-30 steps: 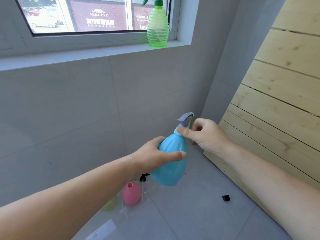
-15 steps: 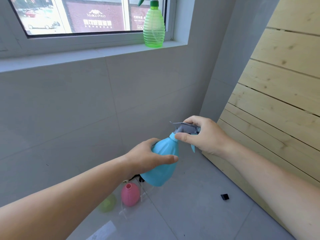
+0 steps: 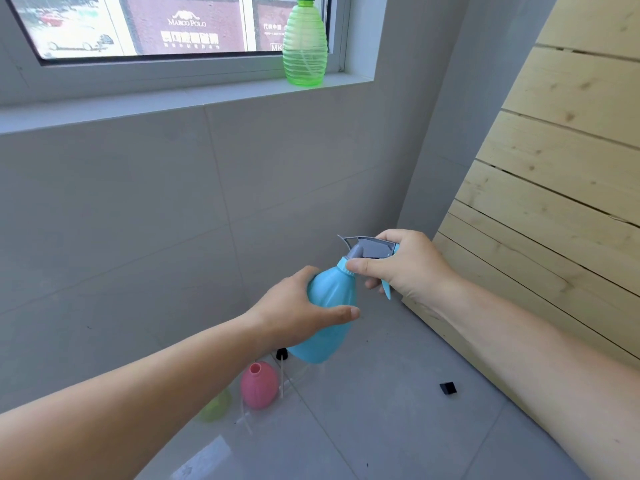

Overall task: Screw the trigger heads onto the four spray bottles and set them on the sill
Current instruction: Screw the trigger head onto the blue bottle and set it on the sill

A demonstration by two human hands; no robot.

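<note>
My left hand [image 3: 294, 306] grips the body of a light blue spray bottle [image 3: 329, 317], held tilted above the floor. My right hand [image 3: 405, 268] is closed around its grey trigger head [image 3: 372, 247], which sits on the bottle's neck with the blue lever pointing down. A green spray bottle [image 3: 304, 50] with its green head on stands upright at the right end of the window sill [image 3: 173, 98]. On the floor below, a pink bottle [image 3: 259, 384] stands open with no head, and a yellow-green bottle [image 3: 216, 407] lies partly hidden behind my left forearm.
White dip tubes [image 3: 282, 382] and a black cap piece [image 3: 282, 353] lie on the grey floor tiles by the pink bottle. A small black part [image 3: 447, 388] lies further right. A slatted wooden panel [image 3: 554, 202] leans along the right side.
The trigger head has turned on the neck, from pointing up and right to lying sideways with its nozzle to the left. Both hands and the bottle stayed in about the same place.
</note>
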